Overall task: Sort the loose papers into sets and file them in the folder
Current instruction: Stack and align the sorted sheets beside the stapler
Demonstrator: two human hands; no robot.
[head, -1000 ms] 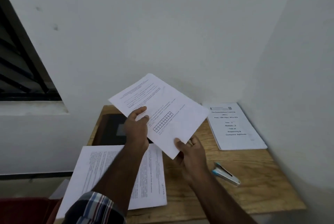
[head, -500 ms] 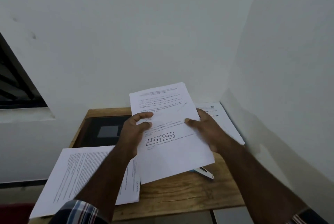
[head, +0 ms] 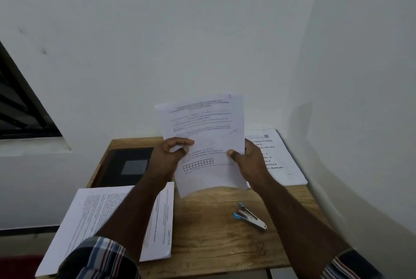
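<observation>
The held sheet (head: pixel 207 139) carries print too blurred to read; the right hand (head: pixel 249 161) covers the left side of the booklet (head: pixel 279 157) at the table's far right corner.

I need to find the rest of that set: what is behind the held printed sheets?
Behind the white printed sheets, held in both hands, lie the wooden table and the left part of a white titled booklet; its title is partly covered.

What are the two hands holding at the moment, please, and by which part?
Both grip a printed sheet: the left hand at its left edge, the right hand at its right edge.
</observation>
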